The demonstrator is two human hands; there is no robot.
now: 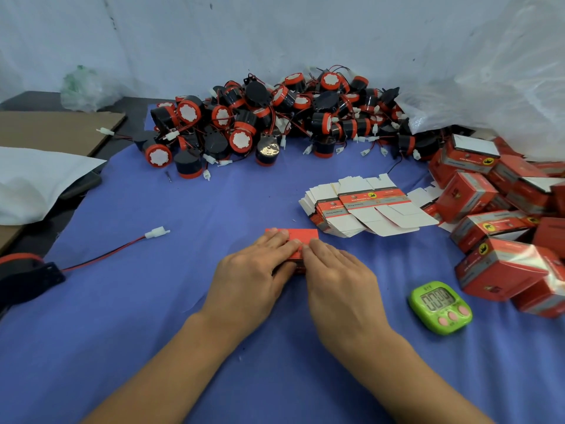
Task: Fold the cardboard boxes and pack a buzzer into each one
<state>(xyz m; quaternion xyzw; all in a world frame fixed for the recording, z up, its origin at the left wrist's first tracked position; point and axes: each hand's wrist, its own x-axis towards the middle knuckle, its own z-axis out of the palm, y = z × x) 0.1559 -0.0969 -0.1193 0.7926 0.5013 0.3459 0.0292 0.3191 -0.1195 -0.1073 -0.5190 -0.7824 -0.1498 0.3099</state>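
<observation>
A small red cardboard box (pixel 301 237) lies on the blue cloth (pixel 153 316) at the centre. My left hand (pixel 253 270) rests on its left part with straight fingers pressing down on the top. My right hand (pixel 339 276) lies on its right part, fingertips touching the box beside the left hand's fingers. The near side of the box is hidden under both hands. A stack of flat unfolded boxes (pixel 360 206) lies just beyond and to the right. A big heap of black-and-red buzzers (pixel 275 117) with wires fills the back.
Folded red boxes (pixel 501 215) pile up at the right. A green timer (pixel 440 306) sits near my right hand. One buzzer (pixel 24 273) lies at the left edge, its wire and white plug (pixel 156 232) stretching across the cloth. White bag (pixel 33 182) at left.
</observation>
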